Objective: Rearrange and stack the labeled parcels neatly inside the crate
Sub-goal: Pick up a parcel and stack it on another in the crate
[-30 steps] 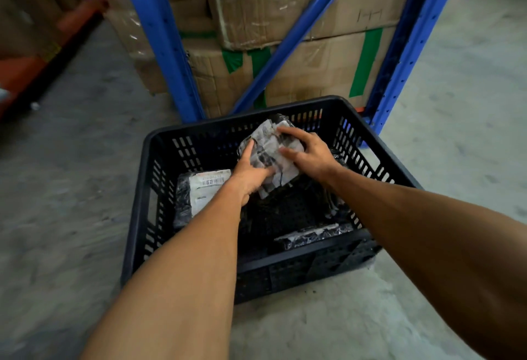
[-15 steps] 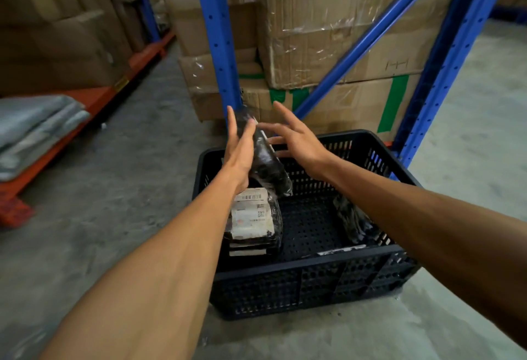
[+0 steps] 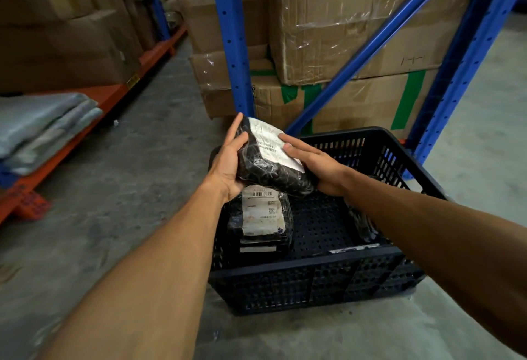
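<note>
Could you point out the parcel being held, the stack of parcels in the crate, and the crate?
Held parcel (image 3: pixel 271 171), head view: black wrapping below its white label.
Stacked parcels (image 3: pixel 261 218), head view: top parcel's white label.
Black crate (image 3: pixel 313 268), head view: near rim.

A: Is any text showing legibly?
B: No. The held parcel (image 3: pixel 268 160) is carrying a white label with a barcode, unreadable. The stacked parcel (image 3: pixel 261 217) is displaying a barcode and QR code; its print is blurring out.
</note>
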